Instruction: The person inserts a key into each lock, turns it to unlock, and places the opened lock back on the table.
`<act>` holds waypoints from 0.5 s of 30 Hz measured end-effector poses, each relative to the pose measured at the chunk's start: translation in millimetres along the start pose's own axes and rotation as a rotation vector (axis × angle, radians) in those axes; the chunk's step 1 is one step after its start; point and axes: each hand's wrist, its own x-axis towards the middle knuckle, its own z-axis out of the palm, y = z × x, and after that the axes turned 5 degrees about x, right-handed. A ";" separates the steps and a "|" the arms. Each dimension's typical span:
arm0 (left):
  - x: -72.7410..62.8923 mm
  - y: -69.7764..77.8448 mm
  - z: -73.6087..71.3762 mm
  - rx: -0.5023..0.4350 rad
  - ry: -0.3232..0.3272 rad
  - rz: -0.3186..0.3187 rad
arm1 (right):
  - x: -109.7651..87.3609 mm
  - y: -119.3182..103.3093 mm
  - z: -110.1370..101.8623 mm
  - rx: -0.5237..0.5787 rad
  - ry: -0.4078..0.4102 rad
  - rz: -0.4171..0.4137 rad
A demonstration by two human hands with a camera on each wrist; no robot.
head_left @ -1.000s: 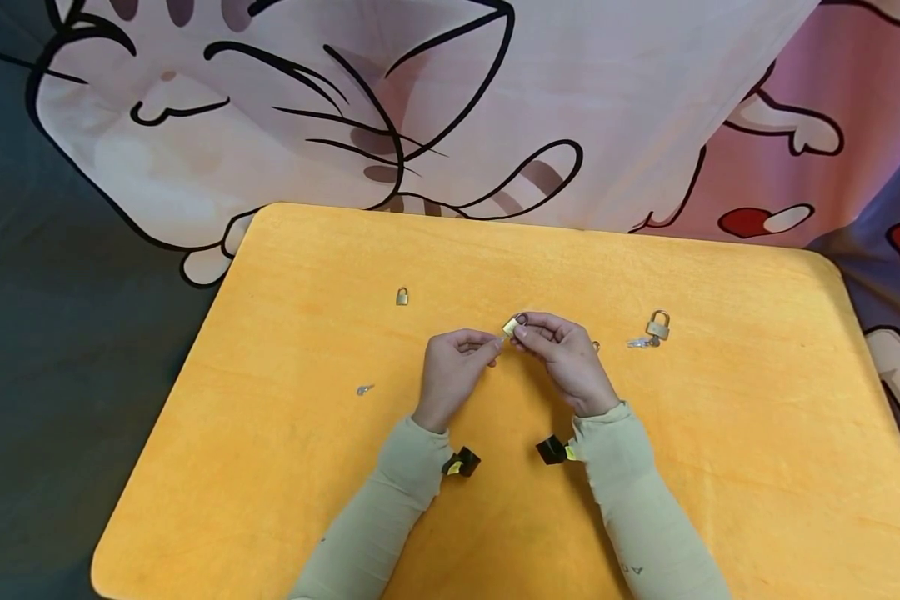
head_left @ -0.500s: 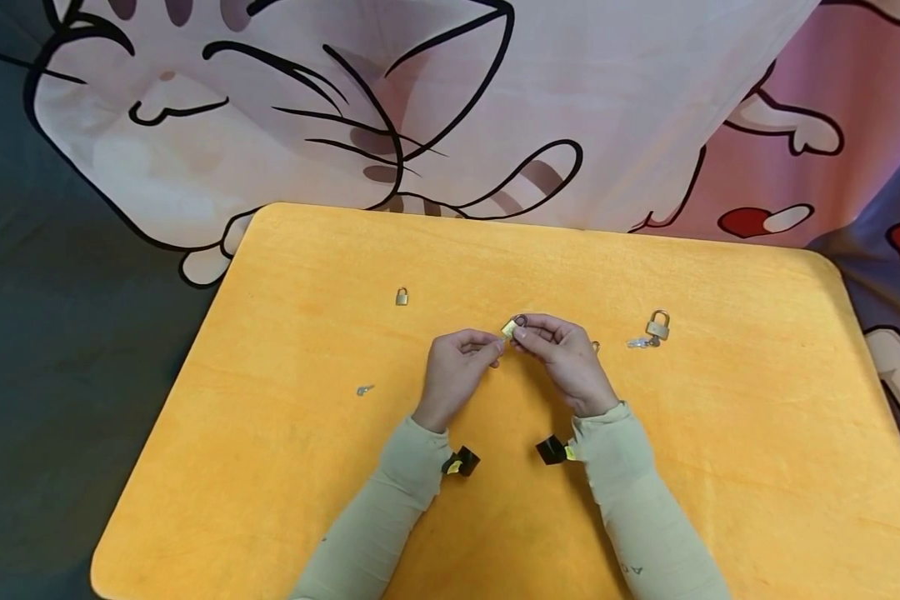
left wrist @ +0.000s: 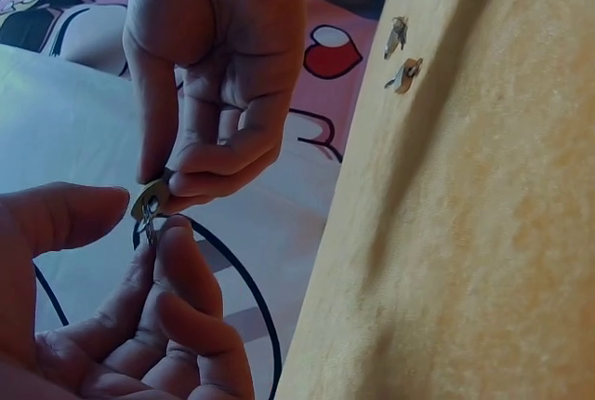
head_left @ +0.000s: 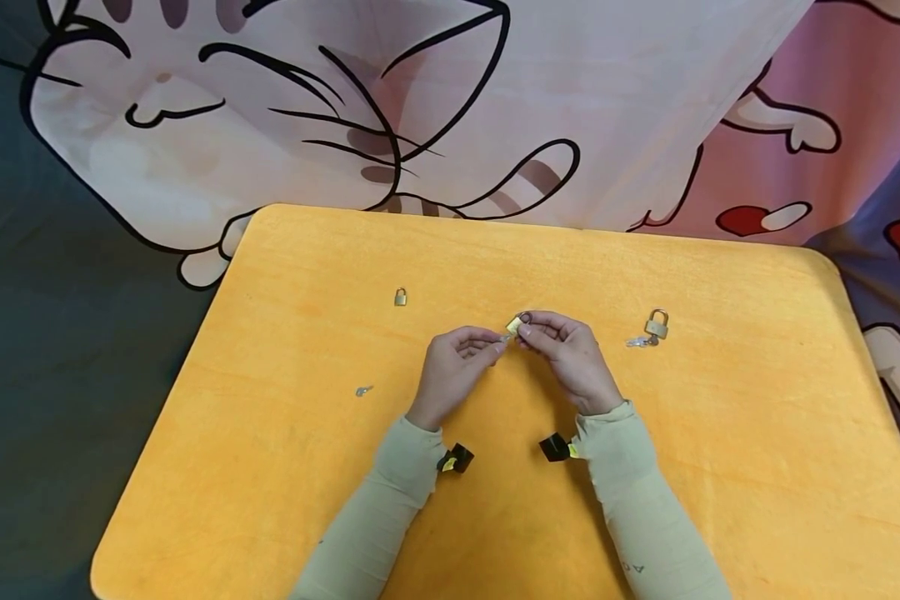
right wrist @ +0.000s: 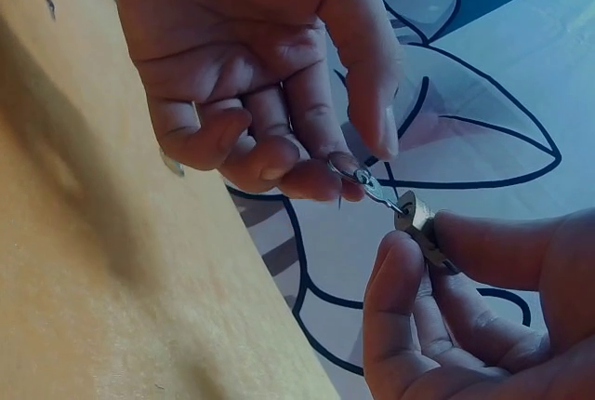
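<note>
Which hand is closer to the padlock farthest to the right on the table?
The right hand: it is to the left of that padlock and a bit lower in the head view. The left hand is even farther left.

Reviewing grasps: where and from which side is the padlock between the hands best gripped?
Probably the broad faces of the padlock, from the person's right: the key meets its near-left end, opposite the shackle, so that end should stay free.
</note>
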 end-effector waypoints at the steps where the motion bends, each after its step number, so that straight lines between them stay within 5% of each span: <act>1: 0.0 0.1 -0.3 -0.005 0.005 0.001 | 0.0 -0.2 0.1 -0.002 0.002 -0.001; 15: -0.2 0.0 -0.1 -0.042 0.015 -0.005 | -0.6 0.6 1.4 -0.016 -0.007 -0.004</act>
